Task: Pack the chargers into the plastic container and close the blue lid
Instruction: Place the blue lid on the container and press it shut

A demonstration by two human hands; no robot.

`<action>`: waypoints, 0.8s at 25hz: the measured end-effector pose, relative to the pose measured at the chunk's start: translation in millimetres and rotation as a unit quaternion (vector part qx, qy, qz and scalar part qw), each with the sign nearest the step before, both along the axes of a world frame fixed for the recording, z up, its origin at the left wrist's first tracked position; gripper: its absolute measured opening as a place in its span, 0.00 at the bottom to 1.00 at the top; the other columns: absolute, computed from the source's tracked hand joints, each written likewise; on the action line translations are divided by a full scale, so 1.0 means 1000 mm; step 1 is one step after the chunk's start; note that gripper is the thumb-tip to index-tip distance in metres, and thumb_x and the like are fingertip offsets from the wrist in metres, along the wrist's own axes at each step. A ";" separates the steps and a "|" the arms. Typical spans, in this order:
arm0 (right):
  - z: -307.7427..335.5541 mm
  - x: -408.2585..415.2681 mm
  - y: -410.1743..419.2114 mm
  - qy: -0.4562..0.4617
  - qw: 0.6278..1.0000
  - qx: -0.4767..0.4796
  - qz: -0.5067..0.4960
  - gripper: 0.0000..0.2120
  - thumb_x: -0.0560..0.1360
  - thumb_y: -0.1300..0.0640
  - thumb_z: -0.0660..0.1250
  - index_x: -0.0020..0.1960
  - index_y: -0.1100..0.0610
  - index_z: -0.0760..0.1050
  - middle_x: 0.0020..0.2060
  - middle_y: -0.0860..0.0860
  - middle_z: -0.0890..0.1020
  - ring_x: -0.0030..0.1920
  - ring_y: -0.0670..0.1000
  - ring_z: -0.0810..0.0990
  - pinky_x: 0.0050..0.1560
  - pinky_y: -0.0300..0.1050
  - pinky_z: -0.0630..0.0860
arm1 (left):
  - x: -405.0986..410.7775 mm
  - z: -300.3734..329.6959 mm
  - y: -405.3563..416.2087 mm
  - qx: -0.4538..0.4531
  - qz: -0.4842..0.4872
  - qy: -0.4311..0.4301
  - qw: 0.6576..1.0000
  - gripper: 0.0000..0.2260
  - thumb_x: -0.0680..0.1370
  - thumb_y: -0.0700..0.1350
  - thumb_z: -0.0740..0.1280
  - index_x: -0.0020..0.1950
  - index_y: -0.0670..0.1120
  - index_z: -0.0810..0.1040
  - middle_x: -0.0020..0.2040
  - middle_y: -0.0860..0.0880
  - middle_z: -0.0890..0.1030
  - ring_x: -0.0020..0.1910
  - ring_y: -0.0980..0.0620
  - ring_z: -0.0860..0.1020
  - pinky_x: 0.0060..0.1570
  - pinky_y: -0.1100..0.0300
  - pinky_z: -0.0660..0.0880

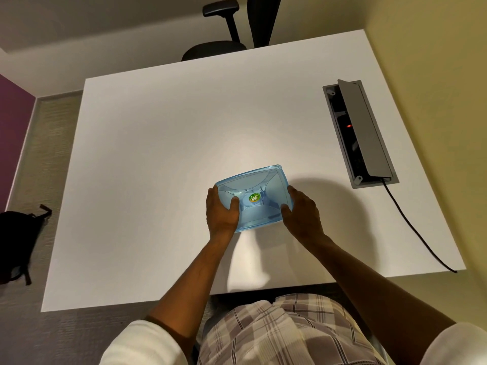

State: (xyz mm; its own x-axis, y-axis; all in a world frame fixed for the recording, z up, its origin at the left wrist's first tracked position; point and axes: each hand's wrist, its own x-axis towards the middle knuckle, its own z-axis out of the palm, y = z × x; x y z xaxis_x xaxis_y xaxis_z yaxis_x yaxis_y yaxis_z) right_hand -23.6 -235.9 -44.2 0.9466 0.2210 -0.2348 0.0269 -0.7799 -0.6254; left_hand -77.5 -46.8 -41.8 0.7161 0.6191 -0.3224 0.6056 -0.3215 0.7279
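left hand [221, 210] and right hand [301, 210] each wrap one side of the plastic container [275, 218], fingers curled over its edges, thumbs pressing the blue lid [253, 191] on top. 1 container, 1 lid w/ round sticker [255, 198], sitting on white desk [158, 154] near its front edge. to the container's right: 1 open cable box [359, 133] w/ 1 black cord [416, 227]; chargers can't be made out thru the lid.

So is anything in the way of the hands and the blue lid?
No. The left hand and the right hand already rest on the two sides of the blue lid, which sits on the container. Nothing visible lies between them, and the white table around it shows no obstacle.
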 end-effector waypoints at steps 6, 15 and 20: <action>0.003 -0.001 0.003 -0.003 0.999 -0.035 -0.002 0.24 0.76 0.57 0.64 0.71 0.60 0.67 0.63 0.58 0.76 0.60 0.60 0.77 0.58 0.55 0.78 | -0.010 -0.008 -0.002 0.042 -0.036 0.027 0.998 0.32 0.81 0.50 0.63 0.81 0.44 0.54 0.82 0.46 0.55 0.81 0.49 0.54 0.76 0.61 0.52; 0.001 -0.003 0.009 -0.011 0.997 -0.079 0.013 0.14 0.78 0.56 0.62 0.61 0.60 0.67 0.53 0.58 0.79 0.48 0.61 0.82 0.38 0.45 0.74 | -0.016 -0.025 -0.003 0.213 -0.190 0.069 0.956 0.32 0.82 0.49 0.53 0.82 0.42 0.42 0.82 0.44 0.39 0.82 0.47 0.40 0.80 0.53 0.39; 0.001 -0.005 0.009 -0.020 0.995 -0.088 0.042 0.12 0.80 0.56 0.60 0.60 0.60 0.65 0.54 0.59 0.78 0.47 0.61 0.83 0.37 0.49 0.82 | -0.016 -0.037 0.001 0.270 -0.234 0.081 0.930 0.31 0.82 0.48 0.51 0.81 0.41 0.44 0.82 0.42 0.42 0.82 0.43 0.42 0.81 0.49 0.44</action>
